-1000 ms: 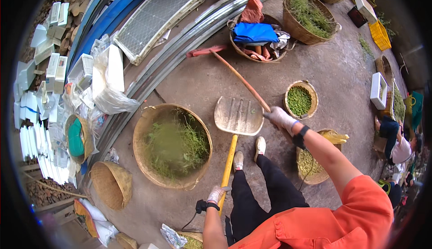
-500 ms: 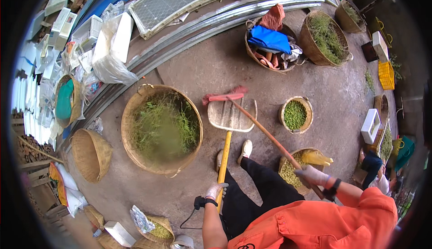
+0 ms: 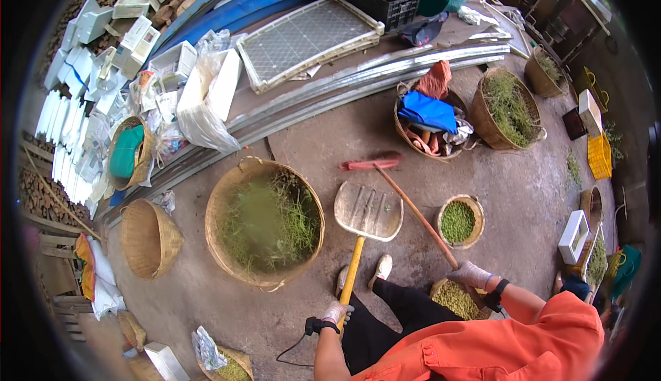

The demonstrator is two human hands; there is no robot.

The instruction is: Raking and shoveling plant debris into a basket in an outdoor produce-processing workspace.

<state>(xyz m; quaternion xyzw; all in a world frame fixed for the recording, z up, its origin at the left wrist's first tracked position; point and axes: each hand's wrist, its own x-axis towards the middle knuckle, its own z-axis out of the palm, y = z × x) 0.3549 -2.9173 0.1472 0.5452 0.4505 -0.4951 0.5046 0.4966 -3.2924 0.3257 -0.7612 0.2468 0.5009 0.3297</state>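
My left hand [image 3: 338,312], in a pale glove, is closed around the yellow handle of a shovel [image 3: 359,224]. Its whitish ribbed pan lies on the floor ahead of my feet, with a few small green bits in it. My gloved right hand [image 3: 475,276] grips the reddish stick of a broom [image 3: 421,217]. The pink broom head [image 3: 370,163] rests on the floor just beyond the pan, apart from it. Left of the shovel stands a large woven basket [image 3: 215,243] holding green plant stems [image 3: 292,219], partly blurred.
A small basket of green pods or berries [image 3: 458,222] stands to the right. Near my right arm is a basket of yellowish ones [image 3: 454,300]. An empty-looking basket [image 3: 142,240] leans at left. Metal strips [image 3: 358,81] and a framed mesh panel [image 3: 310,40] lie at the back.
The broom head has moved away from the pan's far edge, which it overlapped before. My view has tilted up, so the floor things sit lower in the picture. Both hands keep their grips.
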